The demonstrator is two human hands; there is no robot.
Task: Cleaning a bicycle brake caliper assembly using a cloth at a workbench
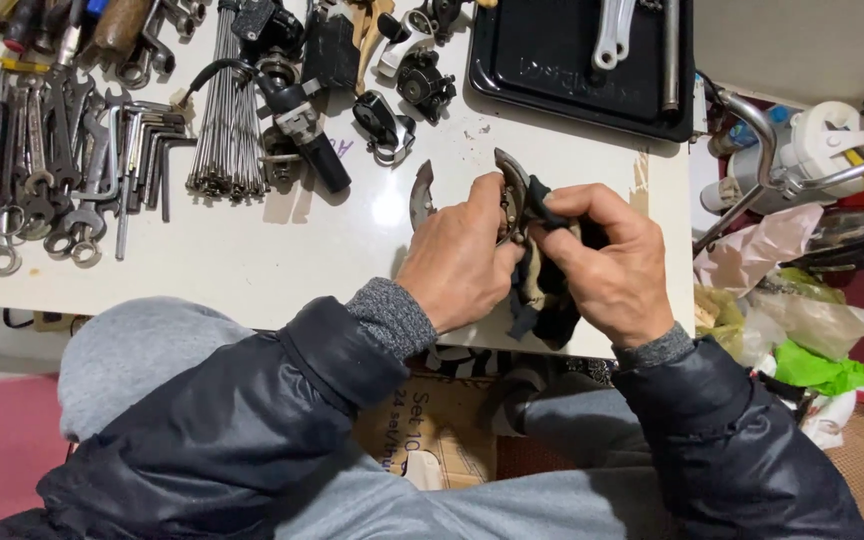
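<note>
My left hand (460, 258) grips a curved, grimy metal bicycle part (509, 190) over the near edge of the white table (292, 250). My right hand (612, 262) presses a dark, dirty rag (542, 290) against that part, with the thumb and fingers pinching the cloth at its upper end. A second curved metal piece (421, 192) lies on the table just left of my left hand. Both sleeves are dark jacket with grey cuffs.
Wrenches and hex keys (62, 170) lie in rows at the left, beside a bundle of spokes (227, 120). Black bicycle components (392, 90) sit at the back, next to a black tray (572, 60). Handlebars (802, 165) and crumpled bags (802, 320) crowd the right.
</note>
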